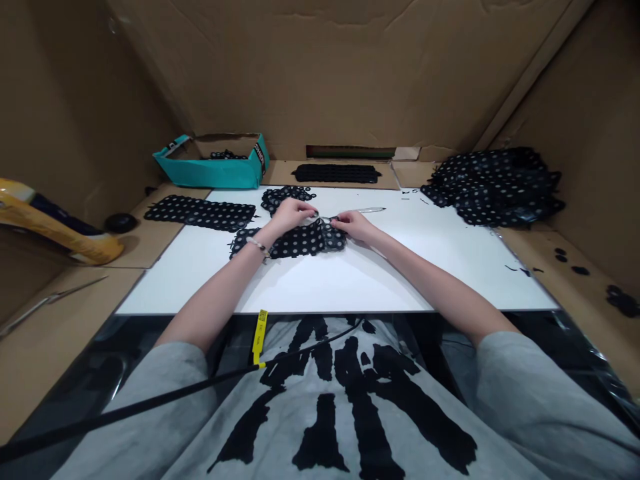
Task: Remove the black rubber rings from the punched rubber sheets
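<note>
A black sheet with rows of pale round dots (299,241) lies on the white board under my hands. Over its top edge, my left hand (291,217) is closed in a pinch, the fingertips meeting around something too small to make out. My right hand (354,225) pinches at the upper right corner of the sheet, where the material looks crumpled or folded. Behind that hand a thin silver pointed tool (374,209) shows; whether the hand touches it is unclear. Just beyond my left hand sits a heap of small black rings (285,195).
Another dotted sheet (200,212) lies left, a teal box (215,175) with black pieces behind it. A black stack (336,173) is at the back, a dotted sheet pile (495,187) at right. Scissors (55,297) and a yellow object (60,223) are left; black scraps (580,270) right.
</note>
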{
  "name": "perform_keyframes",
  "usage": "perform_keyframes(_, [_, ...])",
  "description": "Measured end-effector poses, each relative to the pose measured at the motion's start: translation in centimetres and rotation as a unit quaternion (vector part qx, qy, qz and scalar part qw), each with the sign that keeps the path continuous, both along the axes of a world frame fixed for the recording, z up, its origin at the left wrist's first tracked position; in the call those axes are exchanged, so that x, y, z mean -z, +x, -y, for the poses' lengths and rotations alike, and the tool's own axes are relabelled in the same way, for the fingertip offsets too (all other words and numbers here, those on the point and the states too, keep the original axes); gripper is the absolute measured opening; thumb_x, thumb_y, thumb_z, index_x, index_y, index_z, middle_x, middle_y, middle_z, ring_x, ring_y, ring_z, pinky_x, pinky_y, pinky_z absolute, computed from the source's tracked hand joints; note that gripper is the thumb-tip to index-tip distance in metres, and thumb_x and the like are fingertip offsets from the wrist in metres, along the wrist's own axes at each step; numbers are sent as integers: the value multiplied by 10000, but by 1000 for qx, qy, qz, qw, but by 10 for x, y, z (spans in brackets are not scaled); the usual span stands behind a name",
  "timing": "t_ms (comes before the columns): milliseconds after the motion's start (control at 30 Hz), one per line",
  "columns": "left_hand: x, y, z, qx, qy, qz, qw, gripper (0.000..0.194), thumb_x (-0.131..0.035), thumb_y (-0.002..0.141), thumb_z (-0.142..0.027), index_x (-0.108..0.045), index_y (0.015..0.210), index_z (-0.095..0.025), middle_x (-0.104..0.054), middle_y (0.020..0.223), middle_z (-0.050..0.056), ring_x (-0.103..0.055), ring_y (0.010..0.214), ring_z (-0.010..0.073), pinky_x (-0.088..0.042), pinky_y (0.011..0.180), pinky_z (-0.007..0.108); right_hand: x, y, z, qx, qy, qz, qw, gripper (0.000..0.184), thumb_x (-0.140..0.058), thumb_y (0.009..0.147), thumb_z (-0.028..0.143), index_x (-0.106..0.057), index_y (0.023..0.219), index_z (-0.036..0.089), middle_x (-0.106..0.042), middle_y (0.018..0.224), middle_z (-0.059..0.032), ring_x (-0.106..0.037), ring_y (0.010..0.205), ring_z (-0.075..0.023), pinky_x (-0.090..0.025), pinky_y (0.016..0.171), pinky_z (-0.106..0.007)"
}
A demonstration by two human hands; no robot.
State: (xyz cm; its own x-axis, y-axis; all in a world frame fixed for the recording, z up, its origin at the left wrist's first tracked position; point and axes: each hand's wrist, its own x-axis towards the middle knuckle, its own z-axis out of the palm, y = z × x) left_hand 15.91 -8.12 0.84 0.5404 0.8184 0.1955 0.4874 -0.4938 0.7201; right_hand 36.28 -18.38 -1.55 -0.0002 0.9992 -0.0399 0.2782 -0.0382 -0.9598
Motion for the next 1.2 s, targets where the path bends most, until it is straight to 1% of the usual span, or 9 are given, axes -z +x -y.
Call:
perform_keyframes(133, [-2, -29, -29, -132, 86, 80, 984, 194, -643, 833, -341, -789, 868, -219, -787, 993, 88, -686, 1000, 279, -492, 1009, 430, -1, 2, 0, 2, -7, -19, 1000, 273, -787, 665, 377, -615, 662, 164, -549, 603, 11, -447, 614, -131, -322, 576, -266])
perform_keyframes(367, [4, -41, -35, -169, 237, 24, 956, 207, -641, 866, -394, -775, 854, -237, -714, 1062, 143, -508, 1189, 353, -391, 1060, 553, -2, 0, 2, 14, -27, -61, 998, 233, -797, 665, 322, -622, 654, 169, -561, 589, 15, -447, 591, -123, -329, 550, -257])
perform_keyframes(433, [1, -35, -28, -137, 246, 21, 959, 250, -616, 889, -416, -784, 910, -231, -713, 1069, 150, -510, 1167, 360, -386, 1049, 562, -4, 0, 3, 12, -27, -67, 997, 236, -801, 671, 317, -616, 658, 171, -566, 594, 14, -457, 595, -124, -338, 552, -256])
perform_keyframes(500, [-3, -26, -19, -61, 224, 6, 973, 291, -577, 913, -424, -784, 962, -226, -736, 1078, 134, -543, 1124, 339, -372, 1059, 553, -8, 2, 5, 1, -31, -79, 996, 227, -797, 681, 315, -621, 688, 172, -574, 609, 14, -466, 598, -125, -349, 556, -255])
perform_keyframes(633, [-3, -7, -1, 123, 109, -63, 984, 356, -582, 889, -503, -790, 951, -221, -776, 974, 77, -614, 972, 267, -453, 956, 430, -19, 8, 8, -37, -37, -71, 996, 206, -778, 705, 324, -649, 749, 169, -588, 633, 8, -491, 621, -131, -372, 575, -255])
perform_keyframes(733, [0, 2, 8, 196, 29, -67, 978, 419, -615, 847, -567, -787, 887, -187, -762, 856, 66, -636, 831, 223, -482, 792, 339, -23, 9, 8, -32, -26, -15, 999, 216, -774, 699, 318, -698, 833, 165, -594, 643, 11, -477, 621, -129, -360, 592, -262])
perform_keyframes(833, [1, 6, 13, 202, 21, -41, 978, 425, -606, 854, -566, -780, 865, -179, -763, 877, 67, -641, 823, 212, -476, 777, 325, -21, 4, 7, -29, 24, 17, 999, 236, -748, 708, 334, -720, 865, 161, -638, 708, 0, -504, 675, -138, -371, 652, -274])
perform_keyframes(1000, [-2, 6, 21, 135, 115, -47, 983, 342, -653, 847, -527, -763, 931, -214, -758, 963, 59, -620, 954, 239, -440, 913, 371, -12, -1, 6, -38, 60, 54, 996, 299, -721, 706, 448, -665, 669, 157, -570, 620, 7, -465, 662, -141, -347, 652, -288])
perform_keyframes(1200, [-6, 5, 28, 151, 128, -56, 979, 340, -765, 754, -547, -760, 869, -228, -759, 930, 54, -581, 1008, 268, -405, 981, 421, -8, -3, 7, -40, 86, 31, 995, 364, -696, 709, 523, -699, 729, 159, -615, 668, -4, -480, 716, -155, -368, 660, -278])
